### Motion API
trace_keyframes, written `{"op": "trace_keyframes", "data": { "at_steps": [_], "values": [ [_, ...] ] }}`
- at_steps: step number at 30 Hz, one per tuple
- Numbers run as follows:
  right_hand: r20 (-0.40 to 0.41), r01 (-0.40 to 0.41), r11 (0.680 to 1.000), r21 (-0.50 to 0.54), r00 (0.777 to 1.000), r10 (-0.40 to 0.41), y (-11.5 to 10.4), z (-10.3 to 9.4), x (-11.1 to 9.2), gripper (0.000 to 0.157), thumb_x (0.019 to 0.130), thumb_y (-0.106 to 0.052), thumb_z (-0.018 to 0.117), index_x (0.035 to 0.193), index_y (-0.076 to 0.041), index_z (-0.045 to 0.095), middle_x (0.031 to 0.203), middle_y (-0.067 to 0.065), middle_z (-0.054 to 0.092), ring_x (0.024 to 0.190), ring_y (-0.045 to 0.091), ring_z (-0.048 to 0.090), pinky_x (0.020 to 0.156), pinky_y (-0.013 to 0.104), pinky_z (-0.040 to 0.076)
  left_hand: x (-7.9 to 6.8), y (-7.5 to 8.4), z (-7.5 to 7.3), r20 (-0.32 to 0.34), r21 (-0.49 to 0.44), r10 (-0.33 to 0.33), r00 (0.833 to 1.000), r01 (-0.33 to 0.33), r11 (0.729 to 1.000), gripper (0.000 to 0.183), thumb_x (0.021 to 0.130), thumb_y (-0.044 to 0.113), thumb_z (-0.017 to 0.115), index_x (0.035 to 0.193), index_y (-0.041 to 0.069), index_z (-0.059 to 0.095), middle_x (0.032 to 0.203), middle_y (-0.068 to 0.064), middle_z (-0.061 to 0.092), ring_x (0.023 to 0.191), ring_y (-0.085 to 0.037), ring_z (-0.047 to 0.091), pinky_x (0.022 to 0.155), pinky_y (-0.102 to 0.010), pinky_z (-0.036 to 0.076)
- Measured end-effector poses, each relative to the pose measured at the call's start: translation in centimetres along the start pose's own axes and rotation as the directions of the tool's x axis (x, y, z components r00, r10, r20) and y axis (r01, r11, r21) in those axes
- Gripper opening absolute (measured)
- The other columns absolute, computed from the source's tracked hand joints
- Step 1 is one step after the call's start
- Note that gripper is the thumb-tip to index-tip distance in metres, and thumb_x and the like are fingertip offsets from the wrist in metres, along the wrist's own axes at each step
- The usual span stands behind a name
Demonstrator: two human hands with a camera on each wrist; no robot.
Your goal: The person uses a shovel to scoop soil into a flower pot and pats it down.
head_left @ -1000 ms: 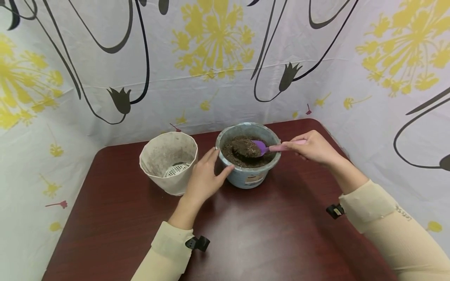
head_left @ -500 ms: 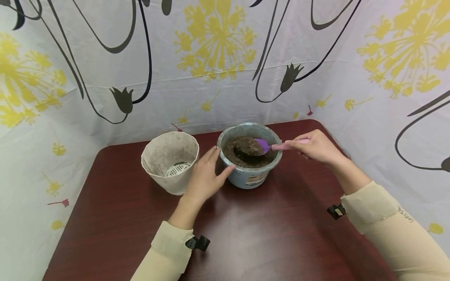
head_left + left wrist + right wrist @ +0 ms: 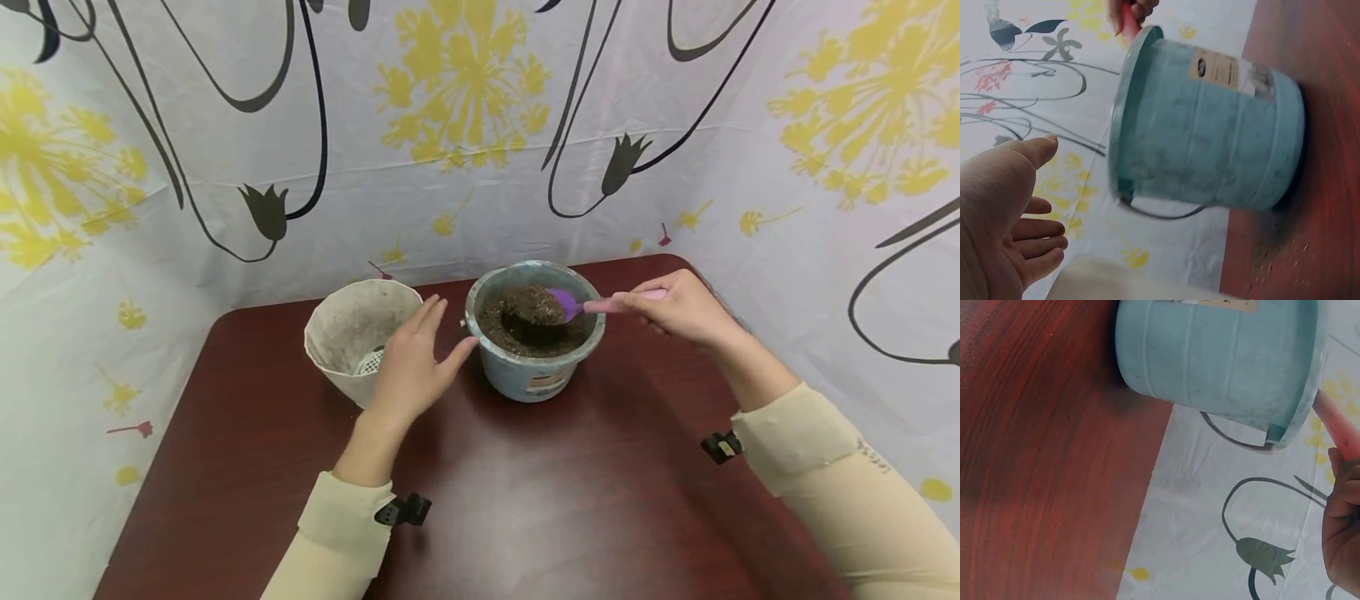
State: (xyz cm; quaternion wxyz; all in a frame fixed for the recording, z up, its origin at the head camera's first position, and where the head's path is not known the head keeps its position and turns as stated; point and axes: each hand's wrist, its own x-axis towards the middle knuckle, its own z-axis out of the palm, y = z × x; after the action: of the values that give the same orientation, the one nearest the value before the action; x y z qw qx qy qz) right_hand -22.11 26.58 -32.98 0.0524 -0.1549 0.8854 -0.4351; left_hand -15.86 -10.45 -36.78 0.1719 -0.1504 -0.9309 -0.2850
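Note:
In the head view my right hand [image 3: 682,308] grips the pink handle of a purple trowel [image 3: 566,303]. The blade carries a heap of dark soil [image 3: 534,305] over a blue bucket [image 3: 528,382], which holds more soil. My left hand [image 3: 408,367] is held between the bucket and a white plant pot [image 3: 330,333], fingers extended and thumb spread, overlapping the pot's right side. The left wrist view shows that hand [image 3: 1016,219] apart from the bucket's rim, holding nothing. In the right wrist view the fist [image 3: 1344,519] wraps the handle [image 3: 1338,425].
A dark red wooden table [image 3: 525,500] carries both containers. The pot has a perforated white disc [image 3: 371,362] in its bottom. A wire handle [image 3: 1166,215] hangs at the bucket's side. Behind stands a white flower-printed cloth [image 3: 480,217]. Crumbs of soil [image 3: 1279,262] lie beside the bucket.
My left hand has let go of the bucket's rim and shifted left toward the white pot. The loaded trowel has risen slightly over the bucket, still in my right hand.

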Motion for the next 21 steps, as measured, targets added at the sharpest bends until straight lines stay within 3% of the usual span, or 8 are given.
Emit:
{"op": "trace_keyframes", "data": {
  "at_steps": [7,12,21],
  "values": [
    [0.008,-0.017,1.0,0.021,1.0,0.017,-0.6,-0.1,0.2,0.032,0.097,-0.048,0.065,0.105,-0.023,0.083,0.083,0.0,0.078,0.047,0.009,0.026,0.035,0.034,0.019,-0.8,-1.9,-1.7,-0.043,0.025,-0.029,0.999,0.03,0.999,0.068,0.095,0.042,0.069,0.144,-0.003,0.052,0.146,-0.02,0.053,0.135,-0.037,0.05,0.11,-0.053,0.041],
    [0.024,-0.009,0.999,0.041,1.0,0.008,-0.8,-0.1,0.3,0.033,0.097,-0.048,0.065,0.107,-0.021,0.082,0.099,0.001,0.078,0.047,0.009,0.026,0.035,0.034,0.019,-1.5,-3.6,-2.9,-0.096,0.052,-0.031,0.995,0.036,0.998,0.064,0.094,0.039,0.07,0.14,-0.004,0.056,0.14,-0.021,0.058,0.13,-0.038,0.054,0.109,-0.052,0.042],
    [0.01,-0.01,0.999,0.042,1.0,0.01,-0.9,-0.1,0.4,0.032,0.096,-0.047,0.067,0.107,-0.021,0.082,0.102,0.003,0.077,0.047,0.009,0.03,0.035,0.034,0.021,-3.0,-6.1,-4.6,-0.163,0.084,-0.073,0.984,0.088,0.993,0.06,0.093,0.035,0.072,0.136,-0.005,0.058,0.137,-0.022,0.059,0.128,-0.04,0.055,0.103,-0.059,0.044]
  ]
}}
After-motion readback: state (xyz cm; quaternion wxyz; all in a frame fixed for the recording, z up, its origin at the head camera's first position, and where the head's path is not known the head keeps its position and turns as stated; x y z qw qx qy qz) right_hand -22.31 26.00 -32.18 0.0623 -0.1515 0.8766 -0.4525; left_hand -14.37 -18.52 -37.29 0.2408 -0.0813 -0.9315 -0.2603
